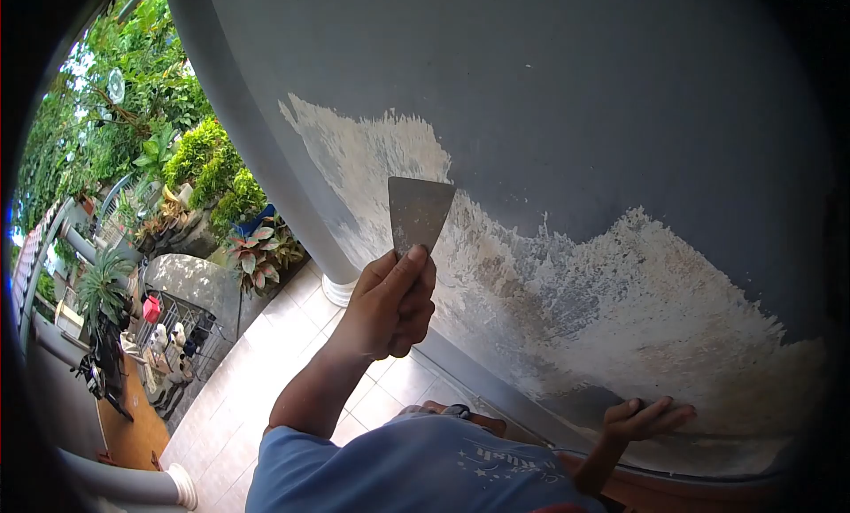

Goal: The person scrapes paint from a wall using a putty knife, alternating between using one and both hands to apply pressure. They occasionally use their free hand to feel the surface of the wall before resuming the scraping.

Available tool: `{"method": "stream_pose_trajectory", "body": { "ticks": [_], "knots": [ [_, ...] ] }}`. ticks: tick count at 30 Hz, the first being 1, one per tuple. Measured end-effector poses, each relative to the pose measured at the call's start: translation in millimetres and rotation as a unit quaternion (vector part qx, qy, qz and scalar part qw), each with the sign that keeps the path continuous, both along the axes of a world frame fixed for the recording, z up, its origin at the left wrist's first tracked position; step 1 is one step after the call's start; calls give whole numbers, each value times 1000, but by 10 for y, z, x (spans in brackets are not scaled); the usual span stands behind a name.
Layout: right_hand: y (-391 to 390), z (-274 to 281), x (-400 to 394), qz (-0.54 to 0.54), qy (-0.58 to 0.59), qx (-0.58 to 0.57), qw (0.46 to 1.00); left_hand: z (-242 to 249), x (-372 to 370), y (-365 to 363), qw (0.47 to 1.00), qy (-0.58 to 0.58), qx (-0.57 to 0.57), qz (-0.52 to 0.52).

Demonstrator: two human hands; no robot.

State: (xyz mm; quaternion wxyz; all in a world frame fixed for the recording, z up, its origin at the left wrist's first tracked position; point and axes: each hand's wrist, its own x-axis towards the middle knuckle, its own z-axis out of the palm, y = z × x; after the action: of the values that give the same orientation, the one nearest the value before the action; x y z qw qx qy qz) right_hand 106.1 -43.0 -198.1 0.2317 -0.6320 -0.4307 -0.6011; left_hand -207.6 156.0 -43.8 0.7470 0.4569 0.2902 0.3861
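My left hand (390,305) is closed around the handle of a putty knife (420,210). Its flat, speckled metal blade points upward in front of the scraped part of the wall; whether it touches the wall cannot be told. My right hand (648,419) is low at the right, beside the wall's lower part, with its fingers stretched out and nothing seen in it. The grey wall (567,115) has a rough, jagged whitish patch (620,292) across its lower half, where bare plaster shows.
A pale tiled floor (257,362) lies below, left of the wall. A round column base (338,292) stands at the wall's edge. Plants (204,163), rocks and a wire rack (181,336) with shoes are farther left. Another column base (183,486) is at lower left.
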Motion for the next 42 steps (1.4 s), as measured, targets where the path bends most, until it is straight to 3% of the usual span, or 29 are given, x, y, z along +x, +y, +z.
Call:
{"method": "stream_pose_trajectory", "body": {
  "ticks": [7,12,17,23,26,29,33,38,41,42],
  "knots": [
    [20,21,-13,-2,1,-1,1000,-66,46,-30,1000,15,-14,17],
    [-13,24,-3,-1,1,-6,1000,208,150,27,998,-6,48,39],
    [0,-3,10,3,1,2,1000,-105,122,-57,999,15,-15,46],
    [-11,6,-14,-5,1,-1,1000,191,232,114,996,-53,64,45],
    [3,-4,-16,-11,0,-1,1000,139,159,82,994,-7,101,34],
    [-14,-13,23,-9,-4,-5,1000,-139,92,87,987,-96,129,-1],
    [-11,23,-8,-8,-3,-7,1000,-210,141,106,984,-33,161,63],
    [-22,-38,1,-10,17,-4,1000,-222,159,59,978,10,198,64],
    [-5,-44,5,-7,14,2,1000,-206,209,66,988,39,142,43],
    [-2,-35,8,-5,8,4,1000,-248,244,68,985,35,150,80]
  ]
}}
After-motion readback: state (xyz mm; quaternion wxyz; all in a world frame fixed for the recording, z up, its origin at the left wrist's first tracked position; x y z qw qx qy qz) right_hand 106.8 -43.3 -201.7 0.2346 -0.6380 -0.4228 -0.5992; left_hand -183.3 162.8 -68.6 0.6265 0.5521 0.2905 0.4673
